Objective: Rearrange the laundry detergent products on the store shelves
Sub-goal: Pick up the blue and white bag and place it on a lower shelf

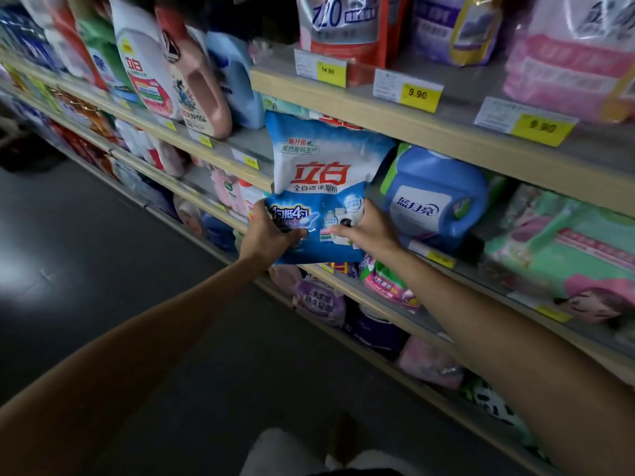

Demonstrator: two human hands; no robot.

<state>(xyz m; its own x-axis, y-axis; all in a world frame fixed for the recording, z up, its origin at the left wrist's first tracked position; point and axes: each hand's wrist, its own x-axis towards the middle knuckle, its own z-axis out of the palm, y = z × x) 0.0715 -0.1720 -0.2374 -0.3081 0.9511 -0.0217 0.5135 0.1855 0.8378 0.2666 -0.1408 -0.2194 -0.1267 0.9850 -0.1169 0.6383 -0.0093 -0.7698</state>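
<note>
A blue and white bag of washing powder (321,173) with red characters is held upright in front of the middle shelf (388,300). My left hand (271,233) grips its lower left corner. My right hand (369,226) grips its lower right part, thumb on the front. The bag's top reaches up past the front edge of the upper shelf (429,127). A blue detergent jug (434,197) stands on the middle shelf just right of the bag.
Tall bottles, a pink one (201,87) and a white one (144,60), crowd the upper shelf at left. Pouches (343,25) and yellow price tags (417,94) line the upper right. Green and pink packs (563,249) lie at right. Dark aisle floor (103,235) spreads to the left.
</note>
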